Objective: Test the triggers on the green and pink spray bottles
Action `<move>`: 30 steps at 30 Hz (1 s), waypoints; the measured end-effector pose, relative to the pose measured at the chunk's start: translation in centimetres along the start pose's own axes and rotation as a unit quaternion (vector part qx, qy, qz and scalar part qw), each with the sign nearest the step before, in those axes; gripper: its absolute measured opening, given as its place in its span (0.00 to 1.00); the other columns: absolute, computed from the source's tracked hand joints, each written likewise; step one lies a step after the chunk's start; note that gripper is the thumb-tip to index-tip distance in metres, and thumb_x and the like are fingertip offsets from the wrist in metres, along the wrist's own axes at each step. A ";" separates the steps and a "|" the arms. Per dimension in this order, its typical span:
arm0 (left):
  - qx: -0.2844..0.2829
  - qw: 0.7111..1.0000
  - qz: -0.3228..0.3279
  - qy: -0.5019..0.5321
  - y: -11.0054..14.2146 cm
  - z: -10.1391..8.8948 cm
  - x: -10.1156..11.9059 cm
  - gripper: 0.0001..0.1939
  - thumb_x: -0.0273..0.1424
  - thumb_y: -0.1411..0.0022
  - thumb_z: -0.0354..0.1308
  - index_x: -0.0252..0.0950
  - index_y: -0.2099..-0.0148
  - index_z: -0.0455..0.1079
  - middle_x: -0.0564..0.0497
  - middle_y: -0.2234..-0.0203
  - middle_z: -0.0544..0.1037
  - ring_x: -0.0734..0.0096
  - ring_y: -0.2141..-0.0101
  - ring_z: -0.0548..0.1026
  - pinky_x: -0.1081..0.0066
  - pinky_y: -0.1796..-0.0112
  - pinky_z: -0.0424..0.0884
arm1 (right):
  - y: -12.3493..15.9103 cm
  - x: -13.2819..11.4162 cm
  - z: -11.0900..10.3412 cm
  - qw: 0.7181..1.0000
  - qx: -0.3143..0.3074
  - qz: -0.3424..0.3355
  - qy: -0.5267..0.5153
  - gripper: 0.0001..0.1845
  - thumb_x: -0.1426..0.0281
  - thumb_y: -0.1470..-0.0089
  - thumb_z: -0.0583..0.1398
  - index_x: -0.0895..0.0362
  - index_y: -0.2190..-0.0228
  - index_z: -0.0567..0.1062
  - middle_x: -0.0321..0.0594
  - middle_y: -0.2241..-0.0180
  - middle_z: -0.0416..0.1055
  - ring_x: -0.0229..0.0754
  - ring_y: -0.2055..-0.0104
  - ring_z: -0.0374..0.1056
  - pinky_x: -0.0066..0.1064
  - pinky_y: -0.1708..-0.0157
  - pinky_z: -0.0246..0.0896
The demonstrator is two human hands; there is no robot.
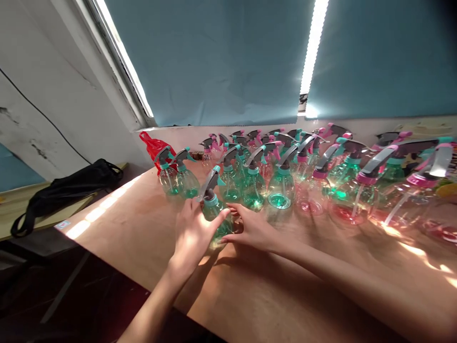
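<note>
A green-tinted clear spray bottle (222,229) with a grey and teal trigger head stands slightly tilted near the middle of the table. My left hand (193,227) is wrapped round its left side, the thumb lying across the front below the teal collar. From the right, my right hand (250,227) curves round the lower body, fingers above and thumb near the base. Just behind are more green spray bottles, one (254,190) with a teal collar and another (281,188) beside it. Two others, including one green bottle (187,181), stand to the left.
Several pink and green spray bottles crowd the back and right of the brown table (250,295), one pink bottle (352,202) among them. A red plastic bag (153,145) lies at the back left corner. Beyond the left edge, a black bag (76,183) rests on a wooden surface.
</note>
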State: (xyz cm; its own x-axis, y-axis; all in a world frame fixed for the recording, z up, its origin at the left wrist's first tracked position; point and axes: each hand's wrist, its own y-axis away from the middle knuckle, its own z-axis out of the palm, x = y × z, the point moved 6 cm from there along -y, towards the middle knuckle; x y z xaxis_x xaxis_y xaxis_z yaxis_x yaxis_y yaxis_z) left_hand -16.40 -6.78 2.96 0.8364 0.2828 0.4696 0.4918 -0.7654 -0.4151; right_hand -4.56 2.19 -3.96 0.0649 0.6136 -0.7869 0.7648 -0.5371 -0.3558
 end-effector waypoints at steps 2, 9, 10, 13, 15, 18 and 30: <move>-0.011 1.000 -0.012 -0.022 0.6 0.6 1.6 0.23 0.48 0.44 0.62 0.35 0.55 0.69 0.43 0.61 0.73 0.48 0.59 0.75 0.55 0.58 0.70 | 0.9 -0.1 -0.6 1.000 0.010 0.003 0.005 0.49 0.55 0.59 0.72 0.57 0.41 0.60 0.55 0.42 0.65 0.57 0.40 0.63 0.50 0.45 0.62; -0.080 0.995 0.027 -0.053 1.8 3.1 7.1 0.23 0.48 0.42 0.60 0.36 0.53 0.67 0.44 0.61 0.73 0.47 0.58 0.75 0.55 0.59 0.69 | 4.9 1.0 -4.5 0.998 0.060 0.022 0.025 0.49 0.55 0.58 0.71 0.56 0.40 0.59 0.55 0.41 0.63 0.58 0.39 0.61 0.51 0.43 0.59; -0.105 0.993 0.032 -0.048 2.2 3.2 7.5 0.23 0.49 0.42 0.59 0.36 0.54 0.67 0.44 0.61 0.73 0.48 0.58 0.75 0.55 0.59 0.69 | 5.6 1.1 -5.1 0.997 0.065 0.027 0.025 0.49 0.55 0.58 0.72 0.56 0.40 0.59 0.55 0.41 0.63 0.59 0.39 0.61 0.51 0.43 0.59; -0.190 0.979 0.037 0.056 3.6 3.6 7.9 0.23 0.53 0.37 0.51 0.39 0.55 0.67 0.46 0.58 0.75 0.51 0.56 0.75 0.55 0.57 0.69 | 7.4 0.9 -6.3 0.997 0.068 0.028 0.002 0.47 0.58 0.56 0.71 0.55 0.40 0.59 0.53 0.42 0.65 0.57 0.40 0.62 0.51 0.43 0.60; -0.200 0.971 0.027 0.132 4.5 3.6 7.7 0.24 0.53 0.37 0.51 0.41 0.50 0.66 0.46 0.52 0.75 0.53 0.50 0.73 0.55 0.52 0.68 | 8.3 0.7 -6.8 0.997 0.065 0.023 -0.022 0.45 0.59 0.54 0.71 0.53 0.39 0.59 0.50 0.43 0.65 0.55 0.41 0.63 0.50 0.44 0.62; -0.193 0.967 0.020 0.165 5.2 4.0 7.2 0.26 0.51 0.38 0.53 0.41 0.44 0.63 0.46 0.48 0.73 0.53 0.46 0.70 0.54 0.48 0.66 | 9.1 0.6 -7.2 0.997 0.068 0.022 -0.037 0.44 0.59 0.53 0.70 0.51 0.39 0.60 0.48 0.43 0.66 0.55 0.41 0.64 0.50 0.44 0.62; -0.321 0.901 0.137 0.256 0.0 5.5 10.0 0.34 0.46 0.44 0.64 0.45 0.39 0.59 0.49 0.53 0.75 0.61 0.57 0.75 0.66 0.58 0.73 | 8.9 0.8 -7.2 0.997 0.065 0.035 -0.003 0.47 0.57 0.55 0.71 0.53 0.39 0.58 0.51 0.41 0.63 0.56 0.39 0.61 0.51 0.42 0.60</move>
State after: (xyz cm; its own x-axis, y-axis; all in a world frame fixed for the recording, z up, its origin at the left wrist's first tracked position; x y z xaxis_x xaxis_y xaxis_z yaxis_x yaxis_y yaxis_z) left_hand -6.69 -0.74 3.41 0.6032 -0.1453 0.7842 -0.0950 -0.9894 -0.1103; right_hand 6.92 2.07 -4.08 0.1108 0.5685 -0.8152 0.6695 -0.6489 -0.3615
